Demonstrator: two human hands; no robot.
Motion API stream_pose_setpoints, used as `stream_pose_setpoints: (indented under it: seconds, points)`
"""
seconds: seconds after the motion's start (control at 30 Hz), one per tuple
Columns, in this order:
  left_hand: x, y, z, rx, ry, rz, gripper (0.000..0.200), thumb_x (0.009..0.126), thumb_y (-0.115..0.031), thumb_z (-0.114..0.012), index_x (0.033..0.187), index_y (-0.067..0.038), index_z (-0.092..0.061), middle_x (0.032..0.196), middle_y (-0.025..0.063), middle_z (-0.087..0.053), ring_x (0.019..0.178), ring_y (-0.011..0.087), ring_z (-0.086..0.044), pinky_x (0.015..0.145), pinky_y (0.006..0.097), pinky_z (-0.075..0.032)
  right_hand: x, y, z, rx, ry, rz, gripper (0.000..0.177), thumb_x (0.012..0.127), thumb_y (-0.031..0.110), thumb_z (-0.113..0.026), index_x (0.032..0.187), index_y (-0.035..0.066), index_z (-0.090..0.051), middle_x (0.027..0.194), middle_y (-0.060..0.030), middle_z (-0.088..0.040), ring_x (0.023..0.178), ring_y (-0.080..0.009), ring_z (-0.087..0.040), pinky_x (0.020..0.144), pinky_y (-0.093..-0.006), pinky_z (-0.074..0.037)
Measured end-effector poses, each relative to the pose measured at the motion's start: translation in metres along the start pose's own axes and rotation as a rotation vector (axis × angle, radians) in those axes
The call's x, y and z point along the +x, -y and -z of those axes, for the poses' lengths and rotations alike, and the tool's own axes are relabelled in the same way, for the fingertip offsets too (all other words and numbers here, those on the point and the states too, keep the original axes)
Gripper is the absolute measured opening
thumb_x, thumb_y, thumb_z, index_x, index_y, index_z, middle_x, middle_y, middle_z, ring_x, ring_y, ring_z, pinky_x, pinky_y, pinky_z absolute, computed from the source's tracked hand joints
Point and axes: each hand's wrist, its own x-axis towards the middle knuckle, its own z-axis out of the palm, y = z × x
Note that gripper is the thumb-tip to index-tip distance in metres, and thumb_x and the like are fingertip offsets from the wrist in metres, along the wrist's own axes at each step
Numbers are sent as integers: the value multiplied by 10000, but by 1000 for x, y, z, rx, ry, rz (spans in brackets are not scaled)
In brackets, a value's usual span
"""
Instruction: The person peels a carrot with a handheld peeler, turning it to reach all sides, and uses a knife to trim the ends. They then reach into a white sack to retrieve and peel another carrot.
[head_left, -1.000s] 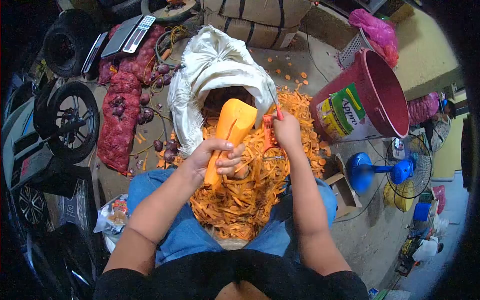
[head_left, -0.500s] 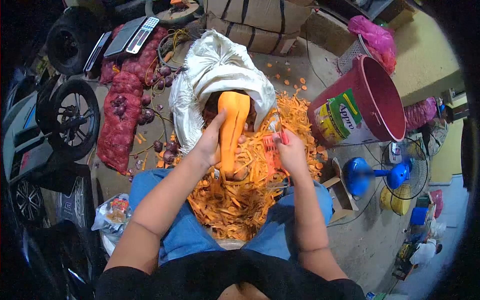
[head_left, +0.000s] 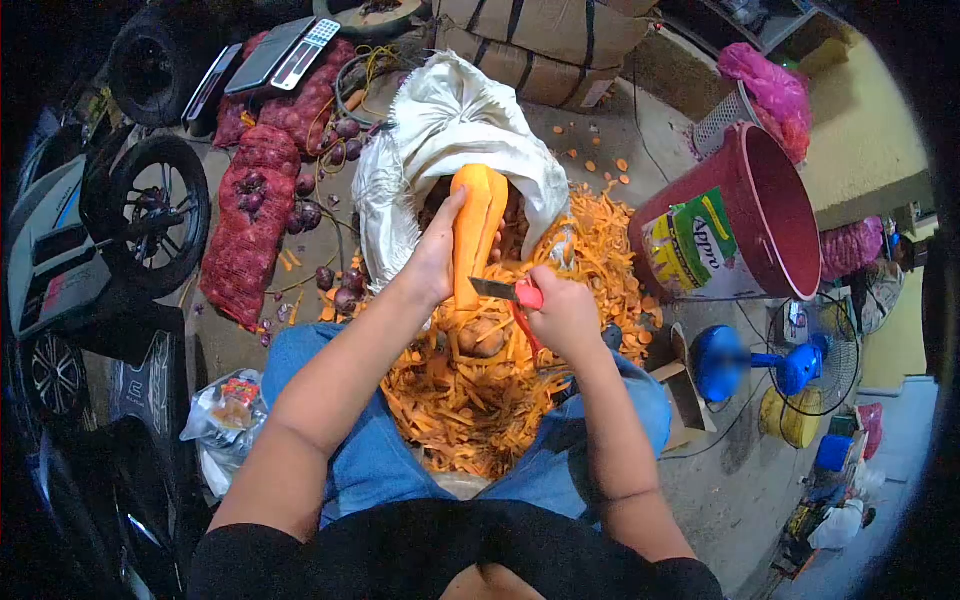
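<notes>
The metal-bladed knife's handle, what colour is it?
Pinkish red: the metal-bladed knife's handle in the right hand shows best in the head view.

The left forearm (head_left: pixel 365 350) points to one o'clock, the left hand (head_left: pixel 437 255) wrapped in a grip, thumb (head_left: pixel 453 207) stretched the same way. The right forearm (head_left: pixel 606 405) points to eleven o'clock; the right hand (head_left: pixel 563 318), fist curled, sits at four o'clock from the left.

I've got grey concrete floor (head_left: pixel 700 490), pale yellow wall (head_left: pixel 865 115) upper right; middle well lit, left side dim.
</notes>
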Motion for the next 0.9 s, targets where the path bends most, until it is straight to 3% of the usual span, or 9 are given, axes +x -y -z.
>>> stream_pose_setpoints:
  seconds: [0.17,0.23,0.27,0.37,0.4,0.5,0.53,0.63,0.9]
  points:
    - [-6,-4,-10,59,0,-155,365,718,-275,-530,990,-46,-451,883,81,-519,775,170,-513,684,318,-431,12,-28,-36,294,-127,-260,95,693,122,-512,748,49,-485,555,-112,-507,511,-223,-498,491,-311,-391]
    - [-12,-3,-19,175,110,-356,398,685,-173,-558,1041,-55,-425,958,66,-502,902,170,-478,783,320,-389,20,-41,-63,888,-18,-513,106,732,120,-486,761,20,-504,610,-54,-526,519,-136,-466,488,-255,-375]
    - [-17,-4,-25,111,166,-361,479,659,-118,-569,1095,-64,-378,1048,54,-460,999,163,-419,837,323,-348,19,-38,-60,869,119,-606,131,741,59,-444,838,-10,-500,724,-34,-543,589,-123,-501,533,-243,-403]
    - [-14,-2,-22,236,239,-406,524,649,-96,-574,1120,-72,-345,1101,58,-418,1040,168,-390,850,329,-337,21,-18,-78,1491,8,-742,165,759,58,-439,910,10,-483,761,-43,-540,636,-135,-528,591,-242,-426]
    - [-18,-1,-25,282,235,-380,549,647,-96,-585,1132,-78,-328,1146,65,-381,1049,171,-378,871,342,-312,22,-12,-67,1542,114,-720,269,848,123,-277,1055,-16,-380,980,-121,-486,854,-210,-505,730,-316,-428]
    - [-20,5,-25,184,291,-331,582,653,-201,-613,1141,-85,-317,1161,73,-368,1057,189,-370,890,356,-292,29,-13,-55,1774,-86,-778,302,859,174,-261,1049,-26,-385,973,-127,-494,869,-219,-501,739,-342,-431]
    - [-20,3,-24,160,347,-258,649,664,-395,-578,1163,-94,-294,1184,78,-347,1057,211,-368,899,363,-278,34,-25,-55,1763,-79,-760,331,862,208,-256,1037,-33,-400,967,-134,-499,880,-227,-496,743,-354,-431]
    - [-24,-1,-22,-31,433,-101,745,652,-556,-486,1186,-88,-263,1204,92,-321,1059,218,-366,893,365,-284,39,-41,-42,1735,-265,-625,197,824,159,-388,903,3,-478,806,-72,-529,739,-150,-520,638,-247,-443]
    - [-29,11,-18,249,278,367,397,803,-278,-392,1084,2,-395,969,155,-509,815,219,-545,740,298,-434,45,-64,-18,1302,-365,-566,195,822,162,-404,786,-7,-494,658,-30,-512,554,-107,-492,499,-235,-399]
